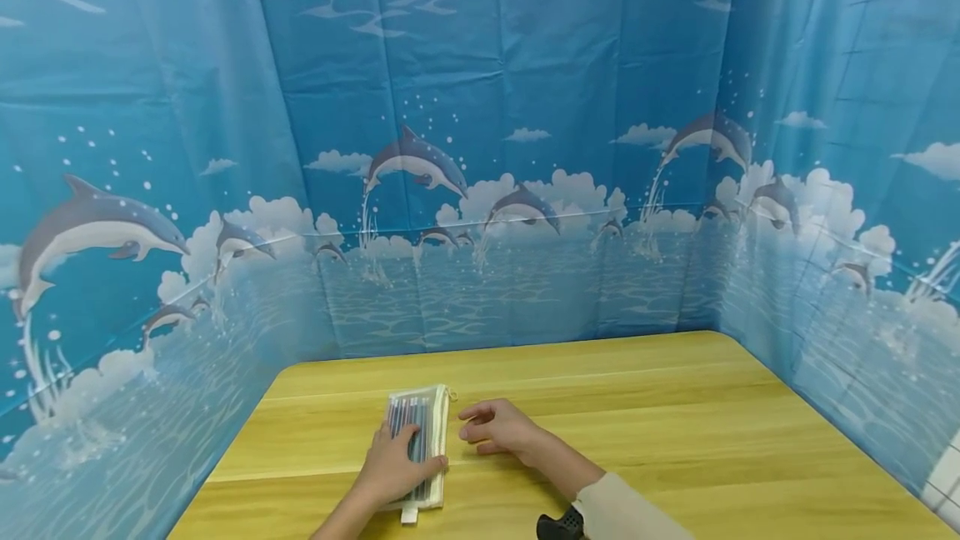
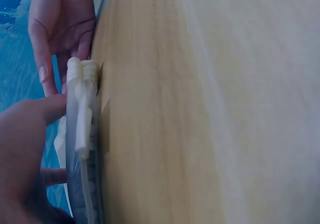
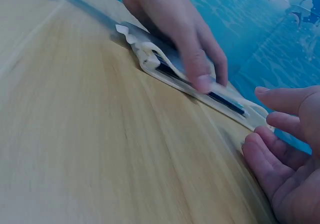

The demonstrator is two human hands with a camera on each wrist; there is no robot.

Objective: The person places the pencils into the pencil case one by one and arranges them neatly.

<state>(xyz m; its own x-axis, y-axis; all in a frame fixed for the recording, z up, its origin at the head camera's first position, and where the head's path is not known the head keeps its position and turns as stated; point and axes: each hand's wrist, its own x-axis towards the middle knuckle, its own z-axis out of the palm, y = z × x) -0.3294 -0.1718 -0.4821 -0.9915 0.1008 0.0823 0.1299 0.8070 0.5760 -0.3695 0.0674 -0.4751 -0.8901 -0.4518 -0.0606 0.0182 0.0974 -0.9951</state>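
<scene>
A clear pencil pouch (image 1: 440, 440) with a cream zipper edge lies on the table with several pens (image 1: 408, 413) inside. My left hand (image 1: 393, 465) rests on top of it, thumb at the zipper side and fingers spread over the clear face. In the right wrist view, the zipper edge of the pouch (image 3: 165, 76) gapes and dark pens show in the gap. My right hand (image 1: 506, 430) hovers just right of the far zipper end, fingers loosely bent, holding nothing. A small ring pull (image 1: 453, 395) sticks out at that far corner.
The yellow wood-grain table (image 1: 637, 407) extends to the right and behind the pouch. A blue dolphin-print curtain (image 1: 480, 290) hangs along its back and sides. A black device (image 1: 561, 525) sits by the right sleeve (image 1: 630, 511).
</scene>
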